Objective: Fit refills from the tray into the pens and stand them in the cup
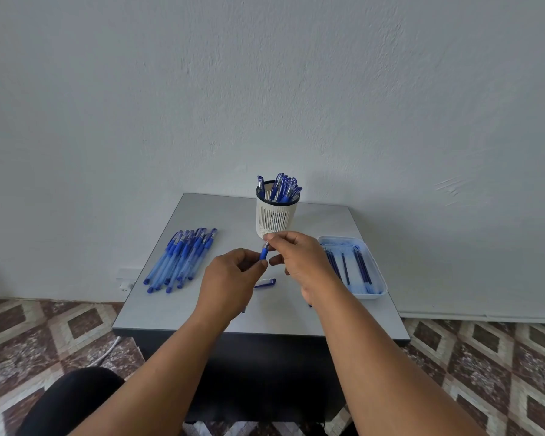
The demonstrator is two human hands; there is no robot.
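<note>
**Both hands working one blue pen above the grey desk**

The left hand (233, 272) is curling its fingers around the lower part of a blue pen with a dark blue grip (264, 253), holding it just above the flat grey desk (283, 313). The right hand (299, 256) is pinching the upper tip of that same pen between thumb and forefinger, so both hands are clamped on the one pen and are nearly touching each other. The pen is pointing up and slightly away from the person, in front of the cup.

Behind the hands, a white slotted plastic cup with a dark rim (276, 215) is standing upright near the far edge of the desk, with a cluster of capped blue pens (283, 187) standing in it. On the left of the desk a loose pile of translucent blue pens (180, 259) is lying fanned out, caps towards the wall. On the right, a pale rectangular plastic tray (376, 272) is sitting beside the right wrist, with several thin dark blue refills (361, 265) lying lengthwise in it. A small blue-and-clear pen cap (266, 282) is lying on the desk between the two wrists.

A patterned brown and cream tiled floor (44, 325) is showing either side of the desk, and a pale textured wall (265, 89) is filling the background.
</note>
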